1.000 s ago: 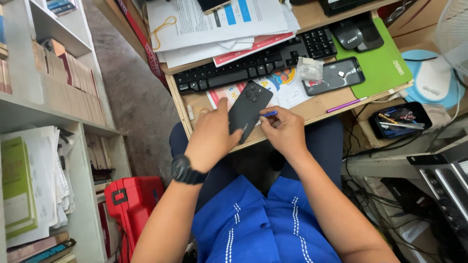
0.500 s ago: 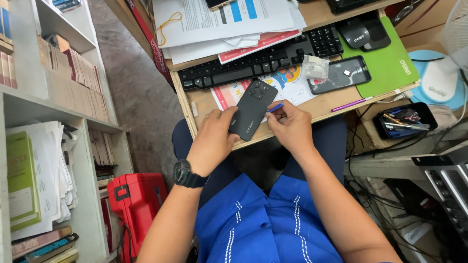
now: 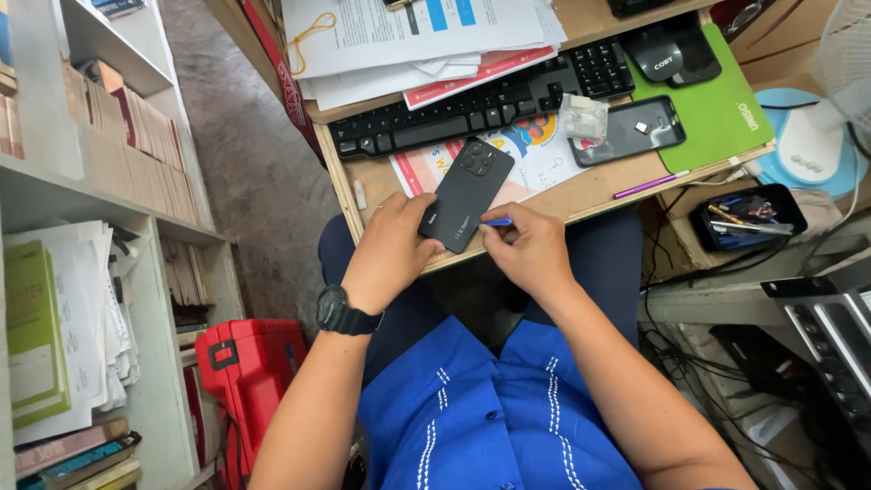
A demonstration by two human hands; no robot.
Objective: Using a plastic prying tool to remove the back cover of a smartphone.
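My left hand (image 3: 392,249), with a black watch on the wrist, holds a black smartphone (image 3: 465,193) back-side up over the near edge of the wooden desk (image 3: 581,193). The phone's camera cluster points away from me. My right hand (image 3: 528,249) pinches a small blue tool (image 3: 497,221) whose tip touches the phone's lower right edge. Both hands hover above my lap, close together.
A black keyboard (image 3: 472,104) lies behind the phone with papers (image 3: 408,36) on it. A second phone (image 3: 628,132), a purple pen (image 3: 650,186), a green notebook (image 3: 717,100) and a black tray of tools (image 3: 748,213) sit to the right. Bookshelves (image 3: 82,227) and a red case (image 3: 245,381) stand left.
The phone and both hands have stayed nearly in place; the view shifted slightly, and my right hand's blue tool sits a little lower along the phone's edge.
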